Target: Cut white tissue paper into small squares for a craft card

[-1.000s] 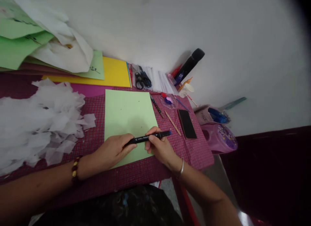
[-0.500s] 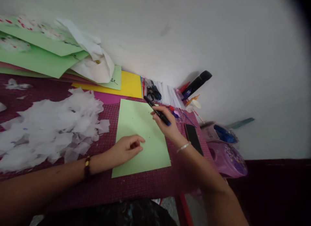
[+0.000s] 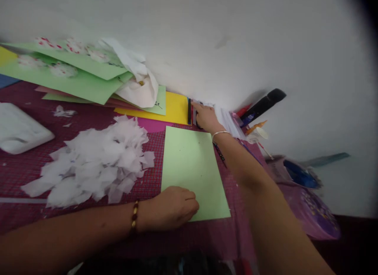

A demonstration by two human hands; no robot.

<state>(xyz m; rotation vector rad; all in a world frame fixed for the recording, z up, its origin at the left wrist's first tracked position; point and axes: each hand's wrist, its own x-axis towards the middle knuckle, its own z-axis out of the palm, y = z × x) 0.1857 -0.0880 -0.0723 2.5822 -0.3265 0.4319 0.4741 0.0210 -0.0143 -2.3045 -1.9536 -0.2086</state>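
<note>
A light green sheet of paper (image 3: 191,160) lies on the dark red checked tablecloth. My left hand (image 3: 177,208) rests closed over its lower left part, fingers curled under. My right hand (image 3: 206,116) reaches beyond the sheet's far edge with fingers stretched out. Its index fingertip is beside a dark marker (image 3: 189,112), which lies at the right end of a yellow sheet (image 3: 177,107). Whether the fingertip touches the marker, I cannot tell. My right hand mostly hides the scissors behind it.
A heap of white tissue squares (image 3: 97,160) spreads to the left. Green sheets with crafted pieces (image 3: 88,86) are stacked by the wall. At left is a white object (image 3: 20,129). White strips (image 3: 227,119) and a black object (image 3: 264,105) stand at the right; a purple container (image 3: 313,212) is beyond.
My right hand has gone from above the green sheet to its far side, and the marker it held now lies on the yellow sheet's end. My left hand has curled closed. The view has shifted.
</note>
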